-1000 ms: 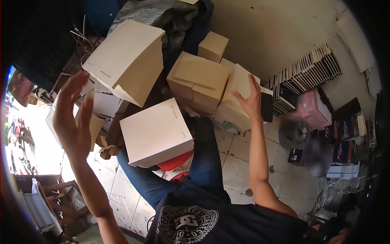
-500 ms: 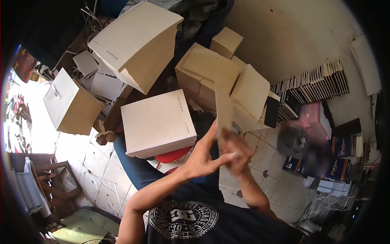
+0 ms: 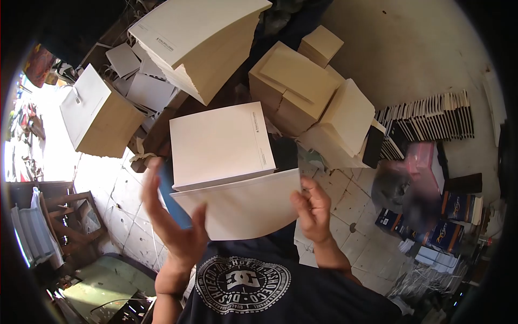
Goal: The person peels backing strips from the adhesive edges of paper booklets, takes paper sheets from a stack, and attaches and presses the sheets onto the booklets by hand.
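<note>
A pale sheet or thin sheaf of paper [image 3: 243, 208] is held upright and slightly bowed in front of my chest. My right hand [image 3: 314, 208] pinches its right edge between thumb and fingers. Beside the left edge is my left hand [image 3: 175, 224], open and a little blurred, thumb and fingers spread apart. Just behind the held paper lies a thick stack of white printed sheets [image 3: 221, 143] with small print along its right side; its front is partly hidden by the held paper.
A tall paper stack [image 3: 199, 32] rises at the back, another [image 3: 100, 113] at the left. Cream paper blocks [image 3: 294, 81] stand behind to the right. Dark-covered books [image 3: 431, 116] line the wall. Blue boxes [image 3: 448, 237] sit on the tiled floor at right.
My hands were close together at the right with a blurred strip of paper; now they are apart, with the paper spread broadly before my chest. The left hand has moved left and opened.
</note>
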